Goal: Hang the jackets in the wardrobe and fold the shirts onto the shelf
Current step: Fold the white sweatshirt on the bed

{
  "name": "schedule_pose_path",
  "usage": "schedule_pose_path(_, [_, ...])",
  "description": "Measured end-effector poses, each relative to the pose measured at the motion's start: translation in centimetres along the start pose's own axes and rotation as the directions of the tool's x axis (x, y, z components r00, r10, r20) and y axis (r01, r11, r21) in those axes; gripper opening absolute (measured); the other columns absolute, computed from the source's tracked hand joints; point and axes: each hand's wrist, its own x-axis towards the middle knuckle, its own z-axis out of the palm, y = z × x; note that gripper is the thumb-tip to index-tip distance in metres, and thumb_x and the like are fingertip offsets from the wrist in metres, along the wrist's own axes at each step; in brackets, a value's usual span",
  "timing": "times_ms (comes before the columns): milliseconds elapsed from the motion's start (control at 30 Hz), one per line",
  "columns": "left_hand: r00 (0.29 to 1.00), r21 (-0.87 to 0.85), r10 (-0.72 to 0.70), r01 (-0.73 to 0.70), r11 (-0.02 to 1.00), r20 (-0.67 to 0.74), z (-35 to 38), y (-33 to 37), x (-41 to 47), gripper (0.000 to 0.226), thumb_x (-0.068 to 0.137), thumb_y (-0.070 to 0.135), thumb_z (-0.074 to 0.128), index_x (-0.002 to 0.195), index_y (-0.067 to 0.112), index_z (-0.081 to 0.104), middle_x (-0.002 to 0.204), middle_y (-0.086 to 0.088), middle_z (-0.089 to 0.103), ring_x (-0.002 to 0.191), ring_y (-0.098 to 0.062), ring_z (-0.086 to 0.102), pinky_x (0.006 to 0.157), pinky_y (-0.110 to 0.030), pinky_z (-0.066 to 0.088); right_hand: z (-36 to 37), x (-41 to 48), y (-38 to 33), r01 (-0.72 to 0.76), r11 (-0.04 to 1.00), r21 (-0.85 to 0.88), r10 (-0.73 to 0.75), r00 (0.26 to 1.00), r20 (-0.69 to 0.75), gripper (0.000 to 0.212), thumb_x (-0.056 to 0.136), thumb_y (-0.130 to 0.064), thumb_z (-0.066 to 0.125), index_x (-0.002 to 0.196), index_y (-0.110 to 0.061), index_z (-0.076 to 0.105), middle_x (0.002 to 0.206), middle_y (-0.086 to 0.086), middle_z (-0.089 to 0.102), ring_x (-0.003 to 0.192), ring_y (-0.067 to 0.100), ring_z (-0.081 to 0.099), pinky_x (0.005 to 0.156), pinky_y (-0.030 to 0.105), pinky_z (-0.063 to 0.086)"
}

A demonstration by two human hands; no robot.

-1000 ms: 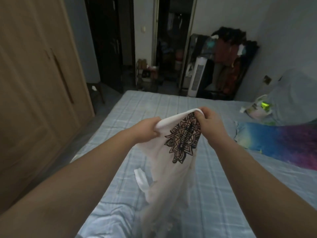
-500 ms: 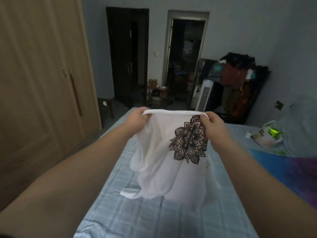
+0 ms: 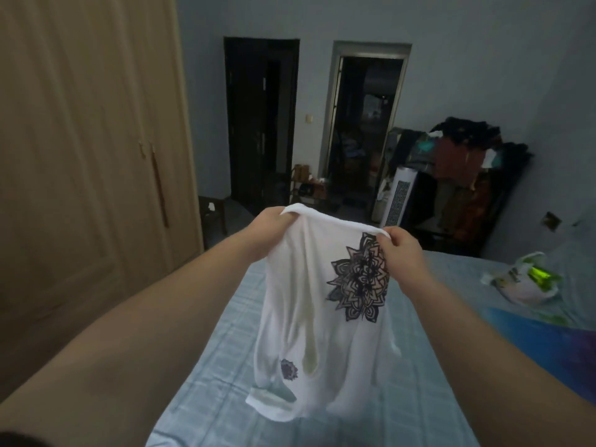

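A white shirt (image 3: 309, 324) with a black mandala print hangs in the air over the bed (image 3: 206, 395). My left hand (image 3: 267, 232) grips its top edge at the left corner, and my right hand (image 3: 401, 254) grips the top edge at the right, beside the print. The cloth is stretched between both hands and drapes down, its lower hem just above the bedsheet. The closed wooden wardrobe (image 3: 84, 162) stands on the left.
A plastic bag (image 3: 522, 279) and a blue and purple cloth (image 3: 548, 346) lie on the bed's right side. Beyond the bed are a dark door (image 3: 258, 124), an open doorway (image 3: 364, 133) and a rack piled with clothes (image 3: 464, 175).
Both hands have lifted the shirt off the bed and pulled its top edge apart, so it now hangs spread out. The view has tilted upward.
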Motion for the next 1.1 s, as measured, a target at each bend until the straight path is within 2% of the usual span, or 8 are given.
schedule_pose_path(200, [0.978,-0.211,-0.191,0.206,0.956,0.090,1.5,0.5,1.8,0.030,0.093,0.046,0.058,0.111,0.023,0.067,0.103,-0.007,0.072,0.093,-0.027,0.072,0.068,-0.036,0.060,5.3,-2.8,1.9,-0.097,0.988,-0.119,0.109,0.988,0.106,0.018,0.094,-0.029,0.062,0.112,-0.026,0.059,0.109,-0.009,0.057,0.100,0.011,0.056,0.088,0.030,0.045])
schedule_pose_path(300, [0.970,-0.264,-0.211,0.237,0.935,0.122,2.5,-0.3,2.7,0.032,0.094,0.039,0.058,0.114,0.014,0.065,0.103,-0.011,0.071,0.089,-0.027,0.072,0.064,-0.033,0.059,7.1,-5.5,1.6,-0.031,0.994,-0.107,0.031,1.000,0.001,0.014,0.091,-0.023,0.062,0.096,-0.031,0.051,0.101,-0.009,0.055,0.084,0.004,0.054,0.073,0.022,0.043])
schedule_pose_path(467, [0.962,-0.295,-0.240,0.269,0.917,0.133,2.1,-0.5,3.9,0.036,0.088,0.038,0.061,0.110,0.010,0.068,0.079,-0.008,0.075,0.071,-0.023,0.073,0.056,-0.031,0.055,9.8,-8.2,2.2,-0.081,0.995,-0.055,0.095,0.936,0.340,0.019,0.091,-0.028,0.064,0.109,-0.025,0.060,0.103,-0.010,0.066,0.090,0.004,0.064,0.078,0.022,0.052])
schedule_pose_path(667, [0.959,-0.150,-0.235,0.259,0.954,0.159,0.3,-0.4,4.9,0.047,0.079,0.049,0.063,0.116,0.020,0.065,0.100,-0.012,0.074,0.087,-0.030,0.074,0.065,-0.036,0.058,11.0,-7.2,1.2,-0.080,0.995,-0.062,0.098,0.921,0.377,0.014,0.094,-0.019,0.059,0.093,-0.029,0.069,0.092,-0.006,0.071,0.087,0.016,0.068,0.078,0.025,0.052])
schedule_pose_path(800, [0.977,-0.154,-0.178,0.195,0.969,0.116,-0.3,-0.2,5.5,0.045,0.080,0.043,0.061,0.115,0.014,0.067,0.104,-0.014,0.070,0.094,-0.031,0.069,0.070,-0.037,0.057,11.3,-6.5,-1.0,-0.282,0.954,0.100,0.213,0.875,0.435,0.023,0.097,-0.018,0.046,0.106,-0.021,0.068,0.103,0.008,0.071,0.092,0.028,0.067,0.088,0.048,0.056])
schedule_pose_path(933, [0.988,-0.148,-0.104,0.120,0.982,0.113,-0.8,0.8,6.0,0.027,0.082,0.039,0.058,0.090,0.021,0.076,0.089,-0.011,0.075,0.087,-0.029,0.071,0.065,-0.035,0.057,10.1,-5.0,-3.0,-0.610,0.694,0.382,0.393,0.766,0.509,0.030,0.097,-0.013,0.045,0.117,-0.001,0.063,0.112,0.020,0.068,0.101,0.036,0.064,0.083,0.046,0.051])
schedule_pose_path(1000, [0.990,-0.091,-0.055,0.067,0.994,0.128,-1.2,1.3,6.2,0.025,0.084,0.037,0.055,0.083,0.023,0.076,0.083,-0.006,0.075,0.082,-0.025,0.072,0.063,-0.033,0.058,8.6,-4.0,-3.8,-0.581,0.578,0.573,0.285,0.801,0.526,0.025,0.095,-0.006,0.040,0.104,-0.004,0.063,0.104,0.019,0.066,0.094,0.034,0.063,0.078,0.041,0.046])
schedule_pose_path(1100, [0.990,0.130,-0.029,0.012,0.992,0.136,-2.1,1.5,6.8,0.022,0.082,0.037,0.053,0.090,0.028,0.071,0.093,-0.004,0.073,0.084,-0.023,0.071,0.066,-0.034,0.057,6.8,-1.4,-4.9,-0.465,0.600,0.650,0.288,0.885,0.367,0.019,0.091,0.002,0.041,0.084,-0.014,0.049,0.090,0.013,0.052,0.079,0.027,0.051,0.066,0.036,0.037])
